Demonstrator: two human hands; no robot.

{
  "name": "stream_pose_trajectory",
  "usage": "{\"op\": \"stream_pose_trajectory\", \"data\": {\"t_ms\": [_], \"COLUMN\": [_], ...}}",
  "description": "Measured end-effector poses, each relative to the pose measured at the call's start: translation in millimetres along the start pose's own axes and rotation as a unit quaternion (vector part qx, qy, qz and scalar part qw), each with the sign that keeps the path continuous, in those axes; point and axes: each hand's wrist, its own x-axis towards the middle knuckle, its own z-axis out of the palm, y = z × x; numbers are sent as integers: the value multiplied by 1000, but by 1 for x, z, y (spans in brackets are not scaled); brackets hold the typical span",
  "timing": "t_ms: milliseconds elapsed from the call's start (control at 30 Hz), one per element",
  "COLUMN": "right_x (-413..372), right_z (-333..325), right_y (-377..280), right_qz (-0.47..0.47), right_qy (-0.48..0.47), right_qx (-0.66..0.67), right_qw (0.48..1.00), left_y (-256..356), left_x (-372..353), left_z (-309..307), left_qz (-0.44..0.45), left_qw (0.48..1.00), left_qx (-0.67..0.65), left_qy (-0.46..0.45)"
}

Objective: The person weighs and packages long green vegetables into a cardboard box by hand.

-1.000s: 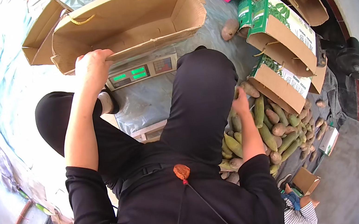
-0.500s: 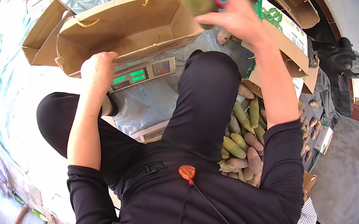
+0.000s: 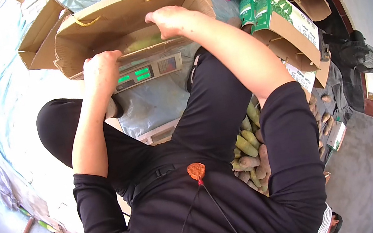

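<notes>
At 11 o'clock, the green vegetable [image 3: 143, 43] lay inside the open carton [image 3: 118, 25], just beyond the scale [image 3: 171, 64] display. Doing it well, I judged, meant setting pieces low, not dropping them, and a light left hold; pressing could have skewed the reading. Left hand [image 3: 101, 71]: grip closed on near rim, forearm in from 8. Right hand [image 3: 172, 20]: at 12 over the opening, grip loosely open, seemingly empty, forearm slanting from 3.
</notes>
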Motion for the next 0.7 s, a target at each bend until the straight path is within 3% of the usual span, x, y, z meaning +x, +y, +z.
{"op": "stream_pose_trajectory", "data": {"t_ms": [133, 200, 267, 300, 333, 400, 500, 533, 600, 700], "right_x": [-24, -43, -90, -101, -116, -146, -174, -180, -191, -212], "right_z": [-29, -38, -57, -48, -39, -21, 39, 65, 128, 229], "right_y": [9, 21, 22, 30, 38, 53, 88, 97, 111, 121], "right_qz": [-72, -118, -101, -93, -81, -35, 54, 58, 160, 284], "right_qy": [72, 144, 183, 235, 237, 349, 387, 389, 418, 292], "right_qx": [100, 215, 330, 384, 388, 463, 514, 515, 456, 351], "right_qw": [990, 959, 921, 888, 887, 814, 764, 761, 769, 843], "left_y": [1, 0, 1, 3, 3, -2, 6, 4, 4, 4], "left_x": [0, 0, -1, -1, 0, 0, 0, 1, 1, 0], "left_z": [-4, 0, 0, -1, 0, 6, 2, 3, 4, 2], "left_qz": [-2, 2, 5, -2, -10, 10, -2, -11, -15, -6], "left_qw": [1000, 999, 1000, 1000, 999, 999, 999, 999, 999, 999], "left_qx": [12, 39, 24, 24, 25, 31, 33, 38, 46, 48], "left_qy": [-13, -12, -4, -13, -22, -8, -25, -22, -21, -18]}}
